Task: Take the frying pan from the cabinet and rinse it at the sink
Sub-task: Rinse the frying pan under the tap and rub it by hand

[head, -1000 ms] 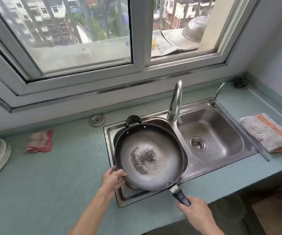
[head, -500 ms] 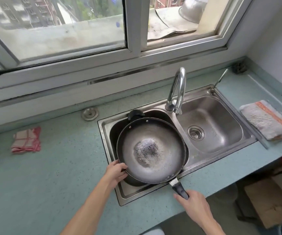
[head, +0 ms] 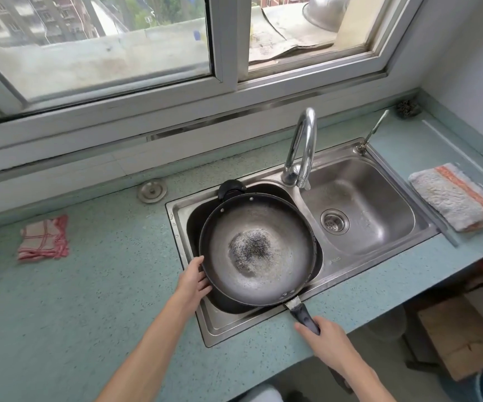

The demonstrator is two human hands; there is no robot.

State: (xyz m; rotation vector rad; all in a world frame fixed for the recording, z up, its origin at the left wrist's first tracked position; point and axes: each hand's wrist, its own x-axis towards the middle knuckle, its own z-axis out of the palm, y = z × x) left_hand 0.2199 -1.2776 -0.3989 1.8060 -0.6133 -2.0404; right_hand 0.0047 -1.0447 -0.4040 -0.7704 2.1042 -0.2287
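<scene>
**Pan held over left basin by two hands; no water seen running**

Right hand (head: 331,342): the fingers are wrapped closed round the end of the long handle (head: 304,316), at 5 o'clock on the frying pan (head: 256,248). Left hand (head: 193,281): the thumb is laid on the rim at 8 o'clock and the fingers are tucked under the wall, tips hidden. The pan is held bowl-up over the left basin of the sink (head: 220,323). Whether it rests on the basin cannot be told.

Risks, as judged:
- The faucet (head: 302,149) outlet sits at 1 o'clock of the pan, near the divider. If opened as aimed, water would likely be thrown off the rim onto the countertop (head: 89,285).
- A hand must be freed for the thin lever (head: 372,132) at 2 o'clock, probably the tap control. Held by the handle alone, the pan could tip and strike the basin.
- A wetted rim could slip from the left pinch.

The bowl lies at 1 o'clock from the left fingers, touching. From the right fingers it lies at 11 o'clock, with the handle between.
</scene>
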